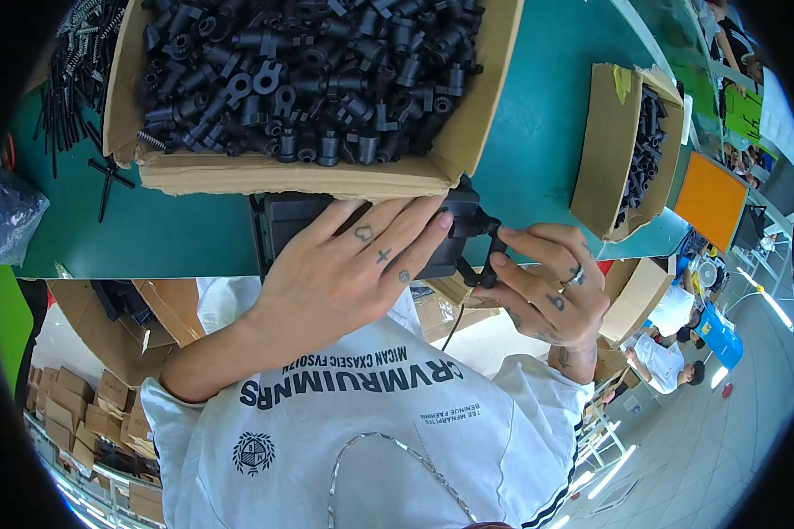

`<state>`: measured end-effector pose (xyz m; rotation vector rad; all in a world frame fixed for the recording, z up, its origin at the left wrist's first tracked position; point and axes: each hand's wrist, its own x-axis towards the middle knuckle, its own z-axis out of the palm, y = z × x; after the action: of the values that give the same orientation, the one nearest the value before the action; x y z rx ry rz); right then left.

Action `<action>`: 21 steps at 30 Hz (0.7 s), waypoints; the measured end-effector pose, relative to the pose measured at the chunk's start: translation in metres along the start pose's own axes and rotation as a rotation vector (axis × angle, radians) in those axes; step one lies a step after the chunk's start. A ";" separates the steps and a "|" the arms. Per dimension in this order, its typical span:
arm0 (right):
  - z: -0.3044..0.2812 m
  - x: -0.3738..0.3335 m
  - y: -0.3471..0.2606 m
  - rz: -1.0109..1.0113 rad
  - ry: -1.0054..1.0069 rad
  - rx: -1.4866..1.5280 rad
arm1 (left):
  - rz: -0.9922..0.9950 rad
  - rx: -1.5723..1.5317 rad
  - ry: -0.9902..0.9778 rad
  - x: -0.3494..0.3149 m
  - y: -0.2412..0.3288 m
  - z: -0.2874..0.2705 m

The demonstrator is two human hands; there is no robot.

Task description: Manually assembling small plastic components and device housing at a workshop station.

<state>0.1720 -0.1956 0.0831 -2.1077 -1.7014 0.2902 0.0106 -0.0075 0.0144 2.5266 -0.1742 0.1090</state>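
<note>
A black case (298,210) is being steadied at the table (150,234) edge by the spread left hand (348,260); a black fitting (496,250), pinched by the right hand (556,286), is seemingly being adjusted; aligning is probably being required next.

The left hand (348,256) lies palm down, fingers extended, across the top of a black housing (304,219) at the near edge of a green work surface (538,159). The right hand (551,286) grips a black bracket (495,247) at the right end of the housing between thumb and fingers. A large open carton (300,181), filled with loose black fittings (326,93), stands directly beyond the housing. A smaller carton (604,154), holding black parts (648,145), is positioned to the right. At the far left are coil springs and black rods (57,132); a clear plastic bag (18,216) lies nearer the person.
</note>
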 end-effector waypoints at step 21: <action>0.036 -0.024 0.041 0.099 0.087 0.490 | 0.016 -0.030 0.053 -0.002 -0.003 0.005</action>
<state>0.1883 -0.2190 0.0306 -1.8092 -1.3130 0.5714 0.0089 -0.0080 0.0084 2.4898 -0.1740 0.1779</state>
